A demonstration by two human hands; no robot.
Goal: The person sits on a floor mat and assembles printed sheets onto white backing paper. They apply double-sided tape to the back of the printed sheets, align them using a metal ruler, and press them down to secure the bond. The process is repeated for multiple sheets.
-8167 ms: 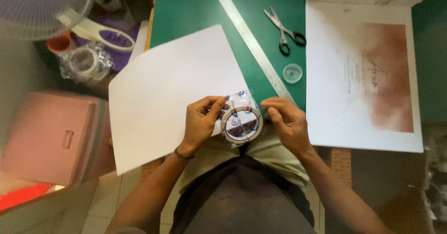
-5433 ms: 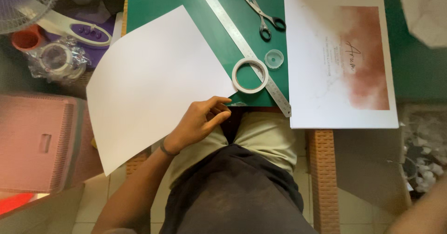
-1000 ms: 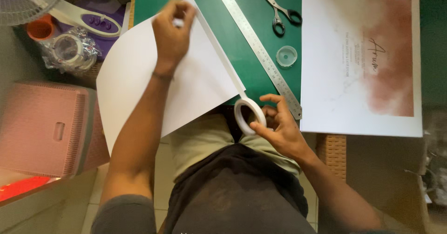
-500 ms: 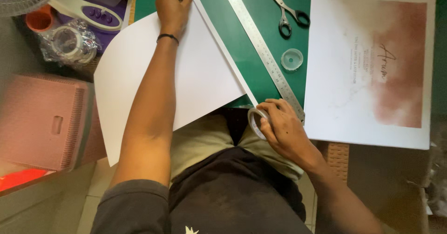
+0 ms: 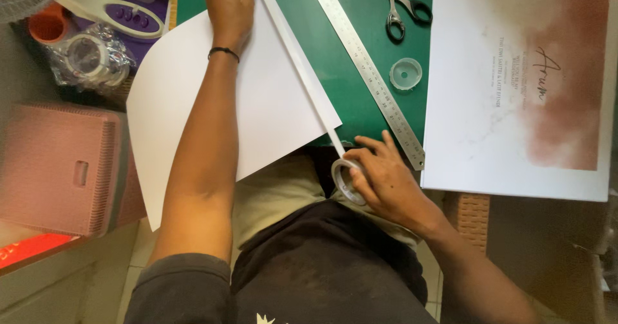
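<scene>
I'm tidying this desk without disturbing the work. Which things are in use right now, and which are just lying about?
In use:
- left hand, pressing the tape end at the sheet's far corner
- right hand, holding the tape roll
- strip of tape along the edge of the white sheet
- green mat

Lying about:
- steel ruler
- scissors
- small clear lid
- printed sheet
</scene>
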